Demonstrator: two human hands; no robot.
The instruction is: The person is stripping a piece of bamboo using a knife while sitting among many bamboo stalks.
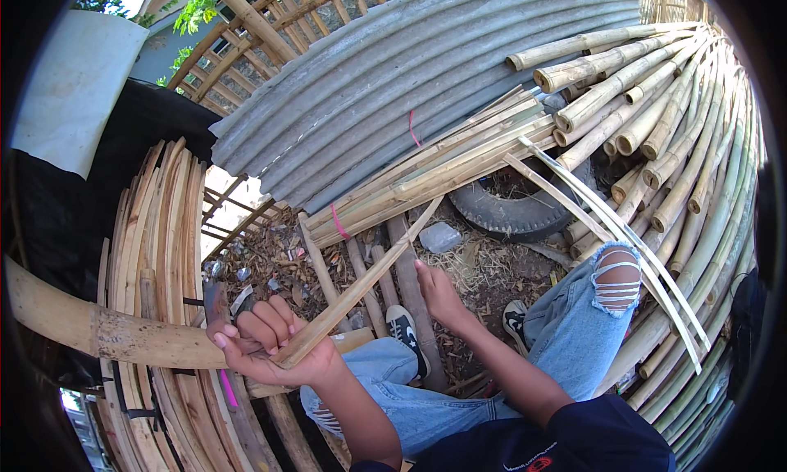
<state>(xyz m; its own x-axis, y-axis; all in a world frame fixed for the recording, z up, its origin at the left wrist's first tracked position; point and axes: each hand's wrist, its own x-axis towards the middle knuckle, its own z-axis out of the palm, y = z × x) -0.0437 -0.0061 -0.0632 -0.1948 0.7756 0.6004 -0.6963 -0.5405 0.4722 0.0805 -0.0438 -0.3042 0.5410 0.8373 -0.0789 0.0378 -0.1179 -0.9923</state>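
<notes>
My left hand (275,341) is closed around the lower end of a split bamboo strip (361,283), which slants up and away to the right. Beside that hand lies the end of a thick bamboo pole (156,341) coming in from the left. A flat grey-brown piece (216,300), perhaps a blade, stands at the fingers; I cannot make out whether they touch it. To the right of the strip and apart from it, my right hand (440,294) is loosely open over the ground, with nothing visible in it and some fingers hidden.
Split bamboo slats (152,234) are stacked at left. A bundle of slats (434,173) tied with pink string leans by corrugated metal sheeting (426,70). Bamboo poles (623,95) fill the right, near an old tyre (512,214). Two pale strips (615,222) lie beside my knee.
</notes>
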